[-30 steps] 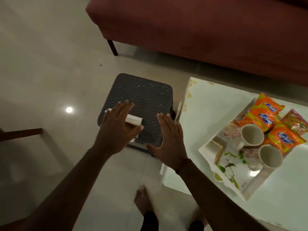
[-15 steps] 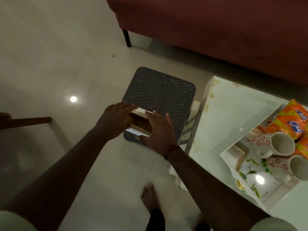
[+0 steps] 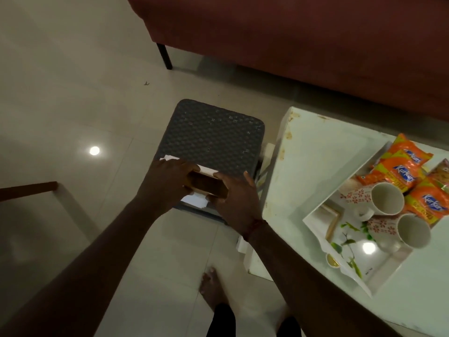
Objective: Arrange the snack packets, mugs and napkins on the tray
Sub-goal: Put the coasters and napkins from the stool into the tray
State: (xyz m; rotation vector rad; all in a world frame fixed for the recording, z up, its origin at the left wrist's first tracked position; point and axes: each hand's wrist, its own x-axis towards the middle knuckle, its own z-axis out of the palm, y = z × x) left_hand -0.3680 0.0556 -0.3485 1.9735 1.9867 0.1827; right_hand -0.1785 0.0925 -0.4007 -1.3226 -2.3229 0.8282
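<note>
Both hands, left hand (image 3: 167, 182) and right hand (image 3: 233, 198), clasp the wooden napkin holder (image 3: 206, 187) on a dark stool (image 3: 213, 135) over pale floor tiles (image 3: 73, 93); the tray (image 3: 320, 215) sits on the white counter (image 3: 313, 152).

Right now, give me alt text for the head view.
Both hands, left hand and right hand, grip a wooden napkin holder with white napkins on a dark stool. To the right, a white table carries a tray with two mugs and orange snack packets.
</note>
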